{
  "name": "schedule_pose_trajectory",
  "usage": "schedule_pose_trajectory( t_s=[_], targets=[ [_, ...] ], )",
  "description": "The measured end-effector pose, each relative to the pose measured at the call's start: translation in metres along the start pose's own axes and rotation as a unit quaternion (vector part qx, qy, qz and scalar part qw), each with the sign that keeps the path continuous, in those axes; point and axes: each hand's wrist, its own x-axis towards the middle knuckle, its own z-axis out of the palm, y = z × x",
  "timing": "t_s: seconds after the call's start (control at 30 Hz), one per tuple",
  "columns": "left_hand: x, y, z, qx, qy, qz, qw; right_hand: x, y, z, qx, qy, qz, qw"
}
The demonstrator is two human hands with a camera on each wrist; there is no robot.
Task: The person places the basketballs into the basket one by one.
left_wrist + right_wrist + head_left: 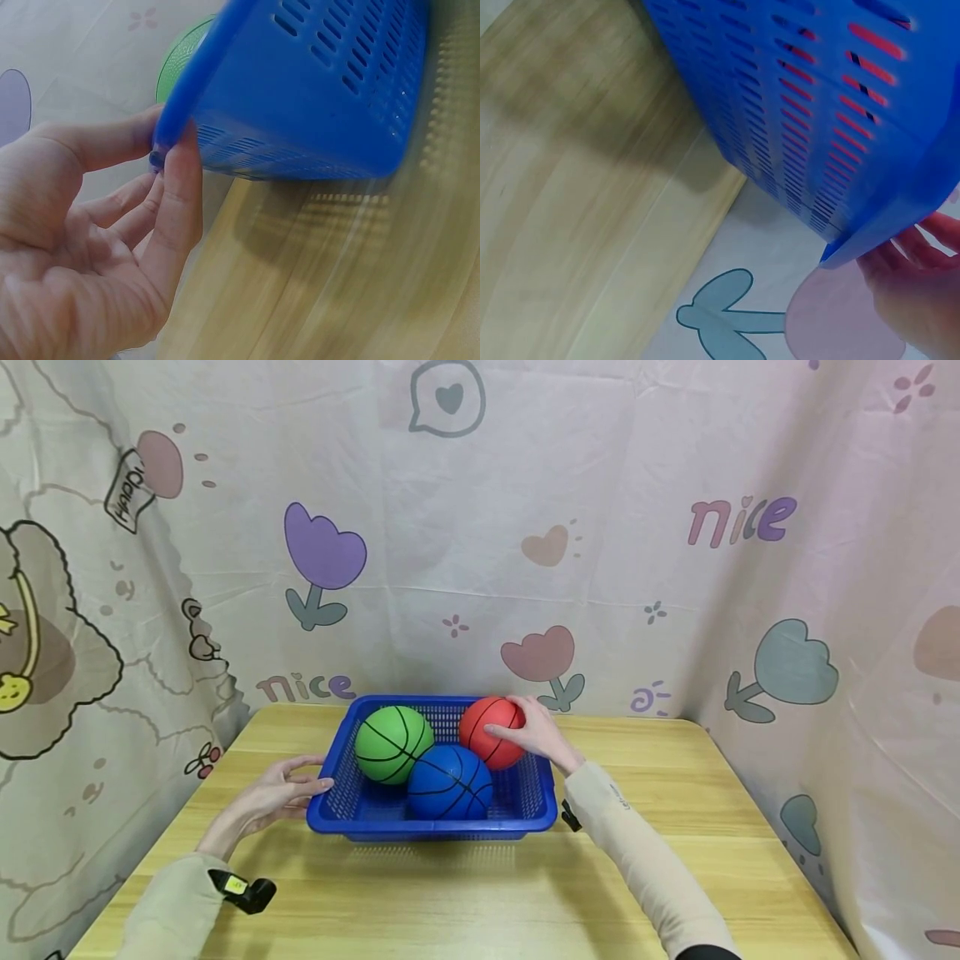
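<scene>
A blue plastic basket (442, 827) with slotted walls stands on the table and holds three small basketballs. Inside it, the green basketball (392, 739) lies at the back left, the blue basketball (448, 787) at the front middle, and the red basketball (487, 727) at the back right. My left hand (281, 789) pinches the basket's left rim between thumb and fingers; the left wrist view shows this hand (105, 217) close up. With thumb across its front and fingers over its top right, my right hand (536, 731) grips the red basketball. Red shows through the basket's slots (862, 135) in the right wrist view.
The wooden table (637, 877) reaches back to a patterned cloth backdrop (622, 460), which also hangs along both sides. The basket stands near the table's far edge. Black wrist devices are strapped on both sleeves (637, 852).
</scene>
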Motion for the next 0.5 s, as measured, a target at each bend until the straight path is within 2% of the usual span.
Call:
schedule_pose_trajectory(
  t_s=[0.5],
  targets=[
    [0.0006,0.0004,-0.0003,-0.002,0.001,-0.002,1.0000,0.0029,0.0037,0.0007,-0.038,-0.011,-0.031,0.9987]
  ],
)
